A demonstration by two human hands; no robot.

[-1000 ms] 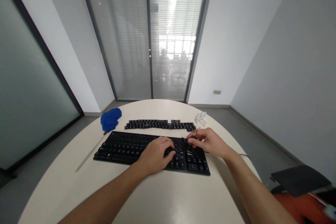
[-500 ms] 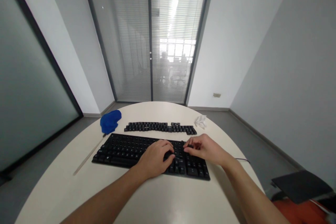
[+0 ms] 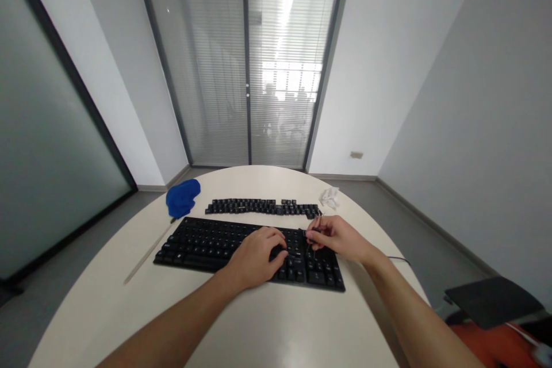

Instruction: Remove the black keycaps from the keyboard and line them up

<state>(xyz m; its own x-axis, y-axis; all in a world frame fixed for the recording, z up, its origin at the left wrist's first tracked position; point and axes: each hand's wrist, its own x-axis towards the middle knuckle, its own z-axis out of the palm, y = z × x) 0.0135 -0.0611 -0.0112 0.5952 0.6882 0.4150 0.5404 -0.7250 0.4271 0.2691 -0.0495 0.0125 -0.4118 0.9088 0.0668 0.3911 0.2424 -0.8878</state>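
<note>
A black keyboard [image 3: 202, 244] lies in front of me on the round table. My left hand [image 3: 259, 256] rests on its middle, fingers bent over the keys and thumb set apart from them, with dark keys in the gap. Above the number pad, my right hand [image 3: 328, 237] pinches what looks like a keycap puller [image 3: 316, 230], a small dark handle with thin wires pointing down at the keys. Whether the wires touch a key I cannot tell. Behind the keyboard, loose black keycaps [image 3: 241, 206] stand in rows.
A blue cloth [image 3: 183, 198] lies at the table's left, beside a thin pale stick with a dark tip [image 3: 149, 251]. Crumpled white tissue [image 3: 330, 198] sits at the back right. A cable [image 3: 399, 259] runs over the right edge, near a chair [image 3: 494, 302].
My right hand has lifted and shifted slightly right, turning so that the puller's thin wires show below the fingers. My left hand keeps its place on the keyboard.
</note>
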